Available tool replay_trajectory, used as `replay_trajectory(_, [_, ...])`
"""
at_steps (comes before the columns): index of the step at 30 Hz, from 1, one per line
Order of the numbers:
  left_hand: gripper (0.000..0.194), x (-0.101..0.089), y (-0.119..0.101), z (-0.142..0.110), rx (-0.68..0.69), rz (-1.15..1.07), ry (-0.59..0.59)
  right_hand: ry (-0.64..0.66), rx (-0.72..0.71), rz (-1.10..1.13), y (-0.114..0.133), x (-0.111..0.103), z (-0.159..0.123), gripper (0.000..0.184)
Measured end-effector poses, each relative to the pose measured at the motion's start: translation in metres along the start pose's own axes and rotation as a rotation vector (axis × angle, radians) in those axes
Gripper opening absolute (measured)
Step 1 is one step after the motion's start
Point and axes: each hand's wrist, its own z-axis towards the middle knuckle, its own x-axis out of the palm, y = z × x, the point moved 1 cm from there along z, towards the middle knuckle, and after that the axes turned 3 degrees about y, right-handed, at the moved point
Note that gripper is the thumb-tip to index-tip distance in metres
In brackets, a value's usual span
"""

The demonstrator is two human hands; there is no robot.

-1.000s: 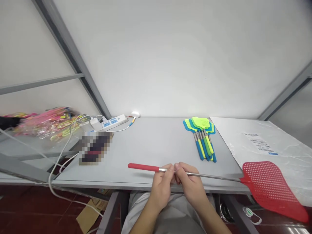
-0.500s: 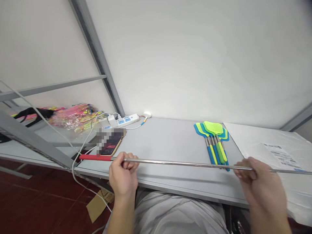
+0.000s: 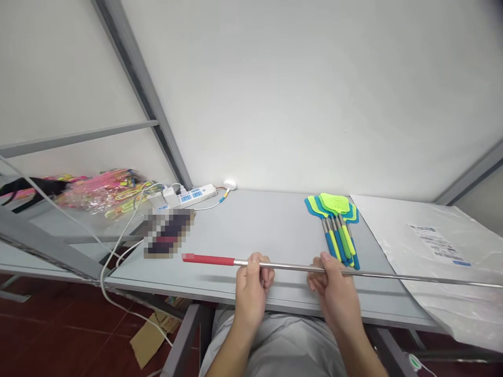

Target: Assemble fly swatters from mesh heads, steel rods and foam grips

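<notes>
Both my hands grip the thin metal telescopic rod (image 3: 291, 267) of a fly swatter, held level over the front of the grey table (image 3: 259, 230). My left hand (image 3: 251, 285) is closed round the rod just right of its red handle grip (image 3: 207, 259). My right hand (image 3: 334, 288) is closed round the rod a little further right. The rod runs out past the right edge of view, so the swatter's head is hidden.
A bunch of blue and green-yellow fly swatters (image 3: 337, 222) lies at the table's back right. White plastic bags (image 3: 432, 251) cover the right side. A phone (image 3: 167, 233) and a power strip (image 3: 188, 195) sit at the left; packaged pink goods (image 3: 106, 188) lie beyond.
The rod was pulled out long with my hands far apart half a second ago. Now my hands have come close together and the rod has shifted to the right.
</notes>
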Motion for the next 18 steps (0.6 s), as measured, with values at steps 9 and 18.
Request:
replay_trajectory(9, [0.047, -0.020, -0.016, 0.006, 0.058, 0.056, -0.231, 0.111, -0.140, -0.248, 0.015, -0.023, 0.002, 0.050])
replay_trajectory(18, [0.049, -0.018, -0.032, 0.003, 0.237, -0.091, -0.285, 0.174, -0.217, -0.369, 0.014, -0.020, -0.005, 0.048])
